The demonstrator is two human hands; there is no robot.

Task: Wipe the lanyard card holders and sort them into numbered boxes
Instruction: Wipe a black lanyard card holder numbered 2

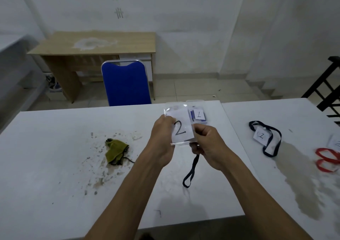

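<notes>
White counter, stained, bearing green cloth; above it, left hand and right hand each in pinching grip on clear card holder marked 2, lanyard dangling.

You face a white wall with scratched tally marks. Wooden desk stands against it, blue chair in front. Pale tiled floor; black railing on your right. Light dim, even.

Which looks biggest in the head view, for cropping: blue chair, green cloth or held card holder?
1. Blue chair, though farthest away.
2. Green cloth and card holder look alike; the holder is nearer, so unranked.
</notes>
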